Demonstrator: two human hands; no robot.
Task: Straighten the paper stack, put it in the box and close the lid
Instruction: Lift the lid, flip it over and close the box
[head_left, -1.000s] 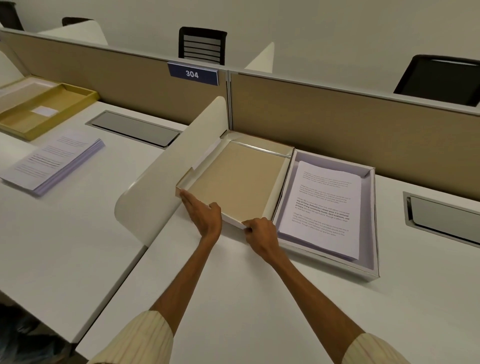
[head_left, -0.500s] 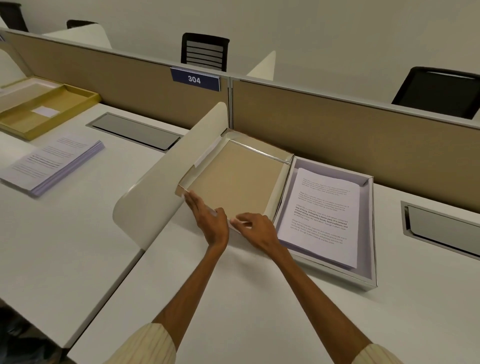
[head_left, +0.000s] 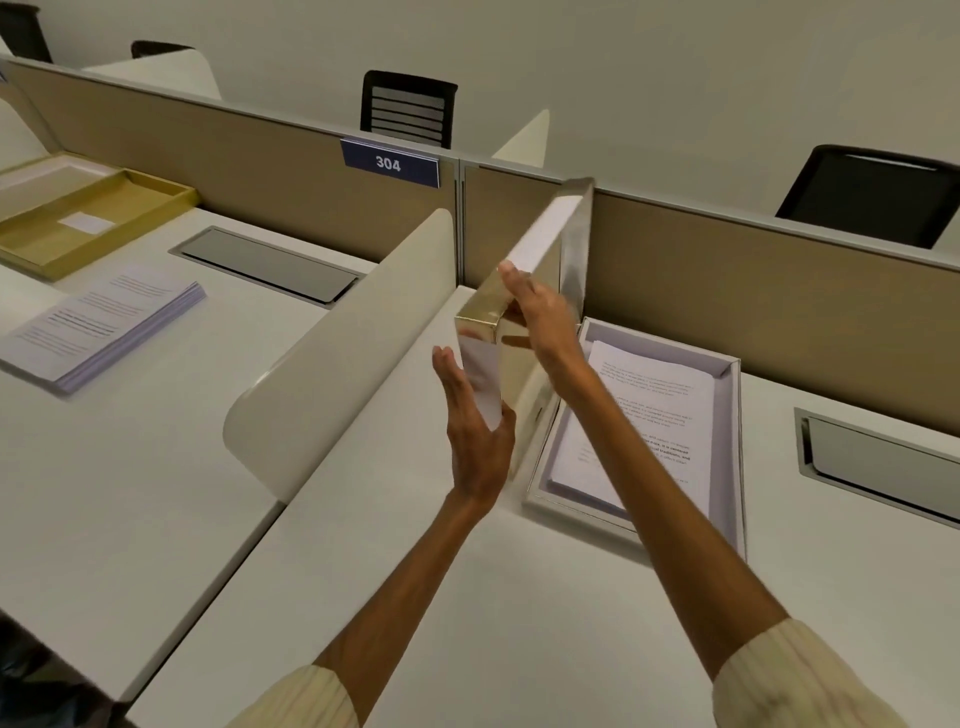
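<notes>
Lid raised on edge beside the open box, both hands on it.

The paper stack (head_left: 644, 426) lies flat inside the open box (head_left: 727, 447), which sits on the white desk (head_left: 519, 597). Just left of the box, the lid (head_left: 540, 291) stands nearly upright, its gold outer face turned toward the box and its lower edge close to the box's left wall. The left hand (head_left: 475, 431) is half open, palm against the lid's near end with the thumb hooked round its edge. The right hand (head_left: 540, 312) grips the lid's upper edge from the box side, fingers curled over the top. Left of the lid stands a cream divider (head_left: 343, 353); beyond that, well away from the box, lie another stack of sheets (head_left: 104, 327) and a yellow tray (head_left: 88, 218).
</notes>
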